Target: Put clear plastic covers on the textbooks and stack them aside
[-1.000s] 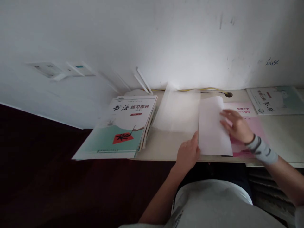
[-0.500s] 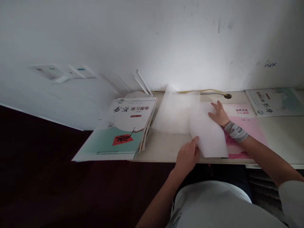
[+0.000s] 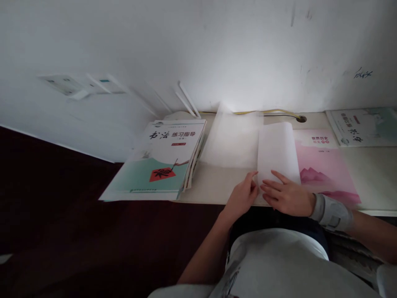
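A pink book (image 3: 322,165) lies on the pale desk (image 3: 214,186), with a clear plastic cover sheet spread under it and folded over its left part as a white flap (image 3: 276,153). My left hand (image 3: 243,196) pinches the flap's near left corner at the desk's front edge. My right hand (image 3: 287,194), with a grey wrist band, lies flat on the flap's near end, fingers stretched leftward, almost touching the left hand. The see-through rest of the sheet (image 3: 232,140) lies to the left of the fold.
A stack of green-and-white workbooks (image 3: 161,163) sits at the desk's left end, overhanging the edge. Another green-and-white book (image 3: 361,126) lies at the far right. A yellow cable (image 3: 273,112) runs along the wall to a desk hole (image 3: 300,119).
My right hand slid from the flap's far end down to its near end beside my left hand. The flap now lies flatter on the pink book.
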A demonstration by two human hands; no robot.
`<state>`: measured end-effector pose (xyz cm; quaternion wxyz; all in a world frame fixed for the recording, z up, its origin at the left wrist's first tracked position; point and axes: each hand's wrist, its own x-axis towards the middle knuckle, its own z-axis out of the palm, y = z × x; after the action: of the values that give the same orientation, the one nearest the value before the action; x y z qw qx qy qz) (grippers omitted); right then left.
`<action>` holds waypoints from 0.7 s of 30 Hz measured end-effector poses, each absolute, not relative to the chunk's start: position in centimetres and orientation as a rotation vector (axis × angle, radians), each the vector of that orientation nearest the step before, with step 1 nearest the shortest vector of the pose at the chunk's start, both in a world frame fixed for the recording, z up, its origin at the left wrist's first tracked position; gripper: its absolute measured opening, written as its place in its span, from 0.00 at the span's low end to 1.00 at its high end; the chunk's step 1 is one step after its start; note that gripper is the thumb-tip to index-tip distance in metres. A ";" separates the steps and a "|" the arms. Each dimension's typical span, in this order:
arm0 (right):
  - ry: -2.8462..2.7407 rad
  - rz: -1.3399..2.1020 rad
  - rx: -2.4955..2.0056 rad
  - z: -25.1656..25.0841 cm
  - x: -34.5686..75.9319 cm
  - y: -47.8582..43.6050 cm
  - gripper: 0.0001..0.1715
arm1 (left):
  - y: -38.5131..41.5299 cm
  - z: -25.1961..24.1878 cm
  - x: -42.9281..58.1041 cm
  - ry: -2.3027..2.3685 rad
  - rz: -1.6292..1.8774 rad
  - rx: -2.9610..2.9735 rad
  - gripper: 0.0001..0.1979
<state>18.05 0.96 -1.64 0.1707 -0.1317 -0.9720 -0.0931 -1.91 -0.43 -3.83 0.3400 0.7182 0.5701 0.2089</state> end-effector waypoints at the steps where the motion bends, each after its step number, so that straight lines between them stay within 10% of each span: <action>1: -2.697 -0.333 -0.382 -2.1 17.8 0.7 0.12 | -0.4 -3.8 -1.9 1.482 0.549 1.868 0.22; 21: -2.418 -0.017 -0.673 -3.0 16.9 -0.3 0.12 | -0.1 -3.1 -1.5 1.555 0.441 1.975 0.25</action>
<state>16.94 -0.31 -3.02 0.3105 -0.2550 -0.9157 -0.0064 -1.49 -0.15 -3.08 0.2904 0.7405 0.5831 0.1652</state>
